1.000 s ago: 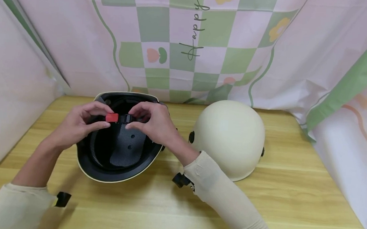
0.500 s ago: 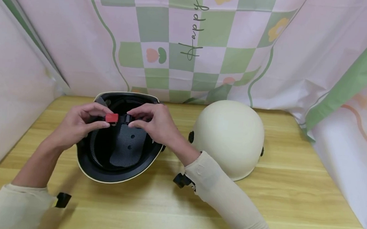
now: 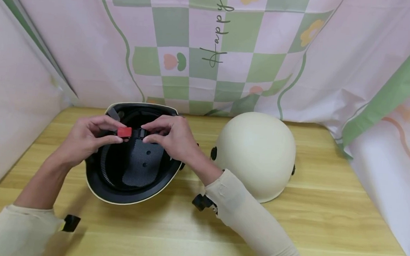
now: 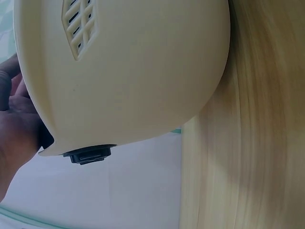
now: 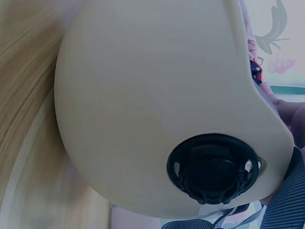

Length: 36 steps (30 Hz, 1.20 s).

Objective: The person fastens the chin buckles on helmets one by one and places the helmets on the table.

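A cream helmet lies upturned on the table, its black lining and dark padding facing up. Over its opening, my left hand pinches the red part of the chin strap buckle between thumb and fingers. From the other side my right hand pinches the black part of the buckle. Both parts are in line and touch or nearly so; whether they are locked cannot be told. The left wrist view shows the helmet's vented shell, and the right wrist view a black round fitting on its side.
A second cream helmet sits dome up to the right, close to my right forearm. The wooden table runs back to a printed curtain. A dark webbing strap hangs beside the shell in the right wrist view.
Both hands stay almost still on the buckle. My right thumb has shifted slightly, and more of a grey strap shows at the helmet's upper left rim.
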Each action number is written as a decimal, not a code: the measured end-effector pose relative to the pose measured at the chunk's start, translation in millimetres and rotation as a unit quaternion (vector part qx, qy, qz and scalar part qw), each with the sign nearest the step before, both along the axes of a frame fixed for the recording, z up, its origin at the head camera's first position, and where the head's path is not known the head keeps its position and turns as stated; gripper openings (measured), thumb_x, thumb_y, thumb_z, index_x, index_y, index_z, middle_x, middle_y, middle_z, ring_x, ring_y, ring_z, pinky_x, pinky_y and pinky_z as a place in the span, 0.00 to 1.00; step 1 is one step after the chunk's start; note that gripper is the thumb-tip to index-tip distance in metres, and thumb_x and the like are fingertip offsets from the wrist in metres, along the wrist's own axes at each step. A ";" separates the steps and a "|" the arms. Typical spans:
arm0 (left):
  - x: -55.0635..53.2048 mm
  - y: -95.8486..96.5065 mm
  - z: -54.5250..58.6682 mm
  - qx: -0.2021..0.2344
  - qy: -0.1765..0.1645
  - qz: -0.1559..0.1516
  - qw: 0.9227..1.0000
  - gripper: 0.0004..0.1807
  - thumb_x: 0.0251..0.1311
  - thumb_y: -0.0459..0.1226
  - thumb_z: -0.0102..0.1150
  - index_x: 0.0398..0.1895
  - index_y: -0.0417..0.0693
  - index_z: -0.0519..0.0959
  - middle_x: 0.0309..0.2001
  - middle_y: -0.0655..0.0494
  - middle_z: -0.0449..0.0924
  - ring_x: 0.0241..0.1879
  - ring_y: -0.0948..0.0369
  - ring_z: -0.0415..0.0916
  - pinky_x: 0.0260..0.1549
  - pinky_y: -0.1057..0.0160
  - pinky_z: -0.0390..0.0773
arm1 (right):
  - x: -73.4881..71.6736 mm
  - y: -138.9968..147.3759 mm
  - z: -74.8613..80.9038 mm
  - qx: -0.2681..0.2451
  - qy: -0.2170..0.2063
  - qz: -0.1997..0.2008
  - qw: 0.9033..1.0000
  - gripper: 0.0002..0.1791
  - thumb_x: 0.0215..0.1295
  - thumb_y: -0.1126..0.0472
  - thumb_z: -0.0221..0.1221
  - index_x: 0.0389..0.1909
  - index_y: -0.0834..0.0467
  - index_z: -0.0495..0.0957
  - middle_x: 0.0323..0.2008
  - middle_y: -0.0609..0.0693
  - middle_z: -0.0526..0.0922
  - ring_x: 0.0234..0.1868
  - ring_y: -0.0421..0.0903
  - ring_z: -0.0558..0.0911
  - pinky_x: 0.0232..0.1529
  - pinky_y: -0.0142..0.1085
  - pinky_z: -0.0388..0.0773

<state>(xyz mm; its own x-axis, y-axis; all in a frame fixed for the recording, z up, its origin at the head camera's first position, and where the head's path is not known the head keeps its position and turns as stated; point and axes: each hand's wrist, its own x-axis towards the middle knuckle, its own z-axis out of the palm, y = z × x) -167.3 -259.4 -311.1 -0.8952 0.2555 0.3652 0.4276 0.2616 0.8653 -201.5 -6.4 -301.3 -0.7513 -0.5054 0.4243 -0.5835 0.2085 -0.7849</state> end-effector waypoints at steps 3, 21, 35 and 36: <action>0.2 0.2 0.5 0.003 0.002 0.000 1.000 0.17 0.60 0.19 0.67 0.42 0.49 0.89 0.36 0.63 0.89 0.13 0.58 0.52 0.12 0.57 0.52 | -0.3 -0.3 0.5 0.000 -0.002 0.000 1.000 0.13 0.58 0.68 0.74 0.45 0.64 0.90 0.40 0.55 0.89 0.36 0.43 0.87 0.39 0.30 0.83; 0.4 4.8 1.3 0.011 0.020 -0.023 0.999 0.13 0.57 0.18 0.69 0.43 0.36 0.88 0.39 0.61 0.90 0.41 0.67 0.85 0.37 0.73 0.82 | 2.5 -3.0 1.7 -0.005 -0.001 0.007 1.000 0.13 0.57 0.68 0.75 0.44 0.63 0.90 0.38 0.55 0.89 0.34 0.42 0.86 0.37 0.28 0.83; 2.5 5.3 0.8 -0.065 0.067 0.001 0.996 0.14 0.55 0.18 0.70 0.45 0.32 0.85 0.39 0.66 0.89 0.39 0.70 0.85 0.37 0.75 0.81 | 0.8 -2.3 2.5 0.039 0.021 0.021 0.999 0.14 0.59 0.66 0.75 0.46 0.63 0.88 0.41 0.54 0.89 0.39 0.42 0.87 0.41 0.26 0.82; 2.6 5.3 0.7 -0.073 0.073 0.003 0.995 0.14 0.56 0.19 0.70 0.45 0.32 0.84 0.40 0.67 0.88 0.40 0.70 0.84 0.37 0.75 0.80 | 0.5 -2.0 2.6 0.040 0.023 0.021 0.999 0.14 0.59 0.66 0.75 0.47 0.63 0.88 0.41 0.54 0.89 0.39 0.42 0.87 0.41 0.26 0.81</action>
<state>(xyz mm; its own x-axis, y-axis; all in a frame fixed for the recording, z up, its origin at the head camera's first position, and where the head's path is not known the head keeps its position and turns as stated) -164.7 -254.1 -310.4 -0.8370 0.3094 0.4513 0.5441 0.3835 0.7463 -201.0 -8.5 -298.7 -0.7098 -0.5694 0.4147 -0.6280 0.2449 -0.7387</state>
